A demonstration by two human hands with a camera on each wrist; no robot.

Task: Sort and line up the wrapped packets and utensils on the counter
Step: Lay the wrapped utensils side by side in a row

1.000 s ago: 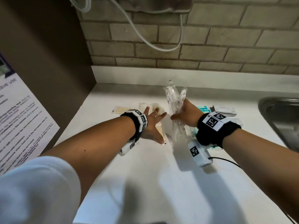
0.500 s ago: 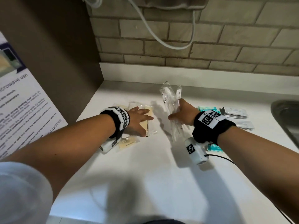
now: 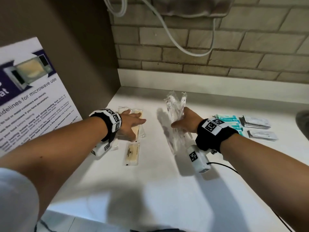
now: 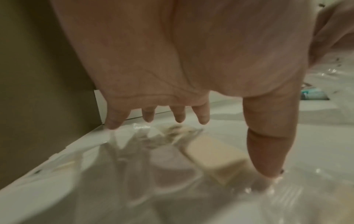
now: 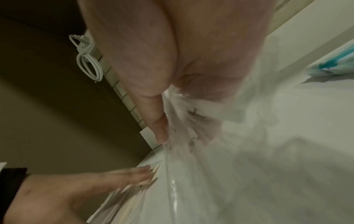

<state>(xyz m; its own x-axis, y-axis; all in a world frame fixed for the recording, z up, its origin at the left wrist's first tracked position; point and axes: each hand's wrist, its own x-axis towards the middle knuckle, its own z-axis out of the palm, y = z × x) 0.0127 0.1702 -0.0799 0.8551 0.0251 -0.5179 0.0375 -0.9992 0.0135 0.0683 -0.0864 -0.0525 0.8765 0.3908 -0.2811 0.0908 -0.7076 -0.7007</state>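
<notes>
My left hand [image 3: 132, 123] lies flat with straight fingers on a pile of clear-wrapped tan packets [image 3: 139, 114] at the counter's left; in the left wrist view the fingers [image 4: 203, 116] spread over the tan packet [image 4: 216, 156]. Another tan packet [image 3: 131, 153] lies just in front of that hand. My right hand [image 3: 185, 122] holds a bunch of clear-wrapped plastic utensils [image 3: 173, 106] upright-tilted above the counter, thumb [image 5: 157, 121] against the wrap [image 5: 191, 136]. The right hand's fingers are hidden behind the bundle.
Teal packets [image 3: 229, 120] and grey-white sachets [image 3: 255, 122] lie in rows right of my right hand. A sink edge [image 3: 303, 119] shows at far right. A brown side wall with a microwave notice [image 3: 33, 97] bounds the left. A white cable [image 3: 175, 39] hangs on the brick wall.
My left hand has slid left, away from the utensil bundle, onto the tan packets near the side wall. The right hand still holds the utensils, shifted slightly.
</notes>
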